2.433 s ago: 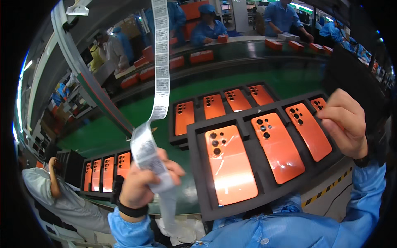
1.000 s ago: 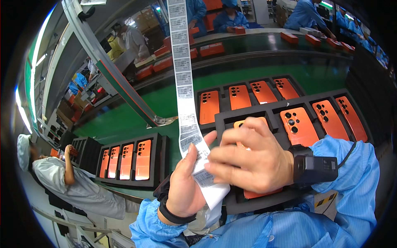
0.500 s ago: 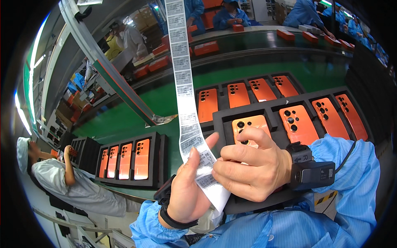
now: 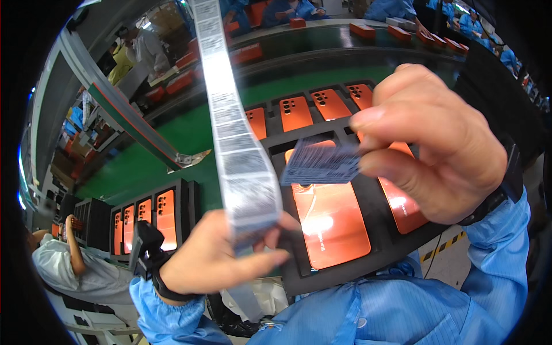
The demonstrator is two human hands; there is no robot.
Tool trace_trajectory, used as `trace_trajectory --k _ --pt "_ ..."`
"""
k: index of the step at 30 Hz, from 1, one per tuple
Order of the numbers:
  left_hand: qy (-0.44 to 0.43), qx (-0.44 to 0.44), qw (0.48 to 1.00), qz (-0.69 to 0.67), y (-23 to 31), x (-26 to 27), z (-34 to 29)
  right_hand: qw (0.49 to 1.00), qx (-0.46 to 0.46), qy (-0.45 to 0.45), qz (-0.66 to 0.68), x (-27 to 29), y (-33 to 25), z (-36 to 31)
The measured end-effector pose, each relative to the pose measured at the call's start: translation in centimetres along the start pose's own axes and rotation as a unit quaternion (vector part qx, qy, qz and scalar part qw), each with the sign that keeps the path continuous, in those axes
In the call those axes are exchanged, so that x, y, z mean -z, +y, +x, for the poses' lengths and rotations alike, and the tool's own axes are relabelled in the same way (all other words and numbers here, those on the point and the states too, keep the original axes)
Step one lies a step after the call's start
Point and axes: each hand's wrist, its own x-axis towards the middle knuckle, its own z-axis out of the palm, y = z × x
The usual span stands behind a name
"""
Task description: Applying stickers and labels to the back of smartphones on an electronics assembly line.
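Note:
My right hand [image 4: 437, 144] is raised over a black foam tray [image 4: 376, 253]. Its thumb and forefinger pinch one corner of a peeled label [image 4: 322, 164], blurred by motion and tilted in the air. Under the label lies an orange phone [image 4: 333, 227], back up, with a shiny film on it and its camera end partly covered. My left hand [image 4: 213, 253], left of that phone, holds the lower end of a long label strip [image 4: 244, 164]. The strip runs up past the top of the view. Its end is smeared among my left fingers.
Several more orange phones [image 4: 296, 113] sit in tray slots behind. Another tray of phones [image 4: 166, 213] stands at left, near a person in pale clothing [image 4: 86, 259]. A metal post [image 4: 123, 109] rises from the green bench [image 4: 144, 164]. Orange boxes [image 4: 362, 30] line the far side.
My right hand has come away from the strip, moving up and right with a label. My left hand has shifted left with the strip. The view has shifted, and the phone below shows more.

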Motion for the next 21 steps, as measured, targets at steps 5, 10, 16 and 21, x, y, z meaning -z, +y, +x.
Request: trace_trajectory --k 5,10,16,21 --pt "-0.106 -0.162 0.931 0.309 -0.1 -2.0 3.2 0.998 0.008 0.055 0.04 1.4 1.6 -2.0" --pt "-0.187 -0.126 0.889 0.399 1.2 -2.1 3.5 0.999 -0.021 0.036 0.031 2.0 1.6 -1.9" --pt "-0.201 -0.204 0.844 0.453 0.3 -3.4 4.4 0.994 -0.091 0.06 0.033 2.1 1.2 -2.6" --pt "-0.086 -0.27 0.8 0.529 -0.1 -5.0 3.2 0.983 -0.145 0.104 0.052 1.6 1.8 -4.0"
